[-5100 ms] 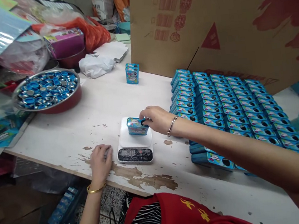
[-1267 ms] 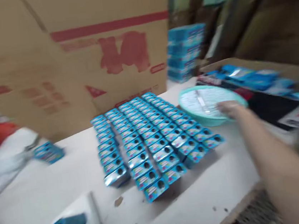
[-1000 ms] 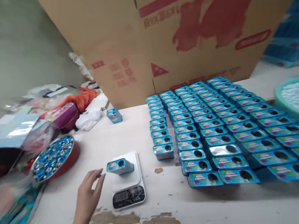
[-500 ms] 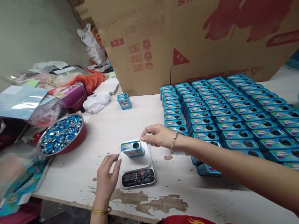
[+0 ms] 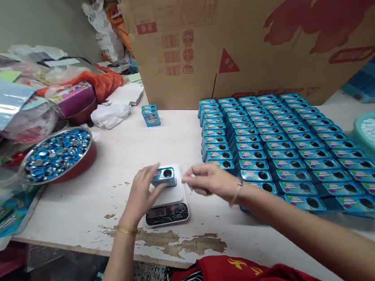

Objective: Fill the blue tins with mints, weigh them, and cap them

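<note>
Blue tins [image 5: 286, 147] with bright multicoloured labels cover the white, brown-chipped surface [image 5: 111, 185]. A red-rimmed pan [image 5: 75, 166] holds blue and silver caps [image 5: 55, 153]. The basin [image 5: 359, 132] is turquoise.

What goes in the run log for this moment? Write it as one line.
left hand: on blue tin | tin: on white scale | right hand: beside tin, fingers pinched | tin rows: right of scale
</note>
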Motion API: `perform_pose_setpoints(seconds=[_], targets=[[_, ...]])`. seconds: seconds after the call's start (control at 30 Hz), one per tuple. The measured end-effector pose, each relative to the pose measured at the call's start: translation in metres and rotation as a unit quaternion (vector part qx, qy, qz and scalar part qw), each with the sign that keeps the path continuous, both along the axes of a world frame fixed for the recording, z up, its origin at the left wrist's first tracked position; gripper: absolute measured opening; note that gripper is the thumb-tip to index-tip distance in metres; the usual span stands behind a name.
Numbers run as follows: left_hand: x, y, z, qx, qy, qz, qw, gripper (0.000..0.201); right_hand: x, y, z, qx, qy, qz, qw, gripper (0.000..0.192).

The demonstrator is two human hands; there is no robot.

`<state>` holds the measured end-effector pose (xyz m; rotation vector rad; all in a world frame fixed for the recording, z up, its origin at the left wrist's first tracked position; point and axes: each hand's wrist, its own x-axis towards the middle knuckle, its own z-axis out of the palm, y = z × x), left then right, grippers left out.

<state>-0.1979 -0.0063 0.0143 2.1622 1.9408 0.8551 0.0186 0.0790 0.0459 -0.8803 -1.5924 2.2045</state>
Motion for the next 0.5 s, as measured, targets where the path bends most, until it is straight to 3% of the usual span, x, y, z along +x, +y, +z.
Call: perform_pose_setpoints(seconds=[0.1,0.2,0.37,0.5], targets=[[0.018,0.019,0.01,-0.024,0.018,-0.085,0.996,0.033,0.037,-0.04,-0.032,-0.125,-0.033,0.021,0.991,0.045],[0.047,0.037,0.012,-0.02,0.017,-0.155,0.988,0.034,0.061,-0.074,-0.066,-0.195,-0.073,-0.009,0.978,0.051],[0.102,0.06,-0.012,-0.001,0.044,-0.21,0.977,0.038,0.07,-0.093,-0.099,-0.228,-0.068,-0.092,0.967,0.053],[0.112,0.077,-0.031,0.052,0.081,-0.212,0.972,0.039,0.065,-0.094,-0.116,-0.229,-0.061,-0.103,0.966,0.057]])
